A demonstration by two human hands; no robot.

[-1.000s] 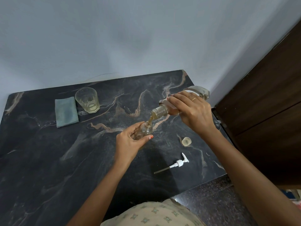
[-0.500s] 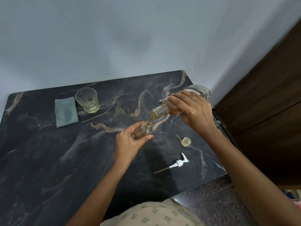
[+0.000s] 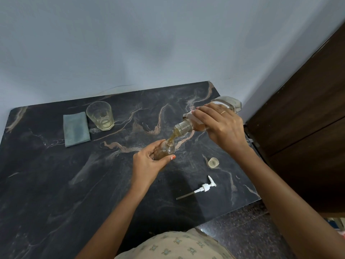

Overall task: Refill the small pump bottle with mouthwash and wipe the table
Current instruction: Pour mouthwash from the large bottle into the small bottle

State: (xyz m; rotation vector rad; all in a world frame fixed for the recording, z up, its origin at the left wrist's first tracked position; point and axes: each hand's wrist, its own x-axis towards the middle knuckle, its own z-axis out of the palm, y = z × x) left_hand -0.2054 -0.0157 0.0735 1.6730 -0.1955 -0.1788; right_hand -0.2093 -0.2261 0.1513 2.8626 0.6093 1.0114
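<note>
While our right hand grips the tipped mouthwash bottle and our left hand wraps the small pump bottle upright on the table, we should pour thinly, mouth just above neck, and level off before it brims. We can read no label or writing on either bottle.

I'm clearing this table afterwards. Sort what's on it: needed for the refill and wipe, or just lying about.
Needed:
small pump bottle, in the left hand
mouthwash bottle, tilted in the right hand
pump head
clear cap
folded cloth

Lying about:
drinking glass
</note>
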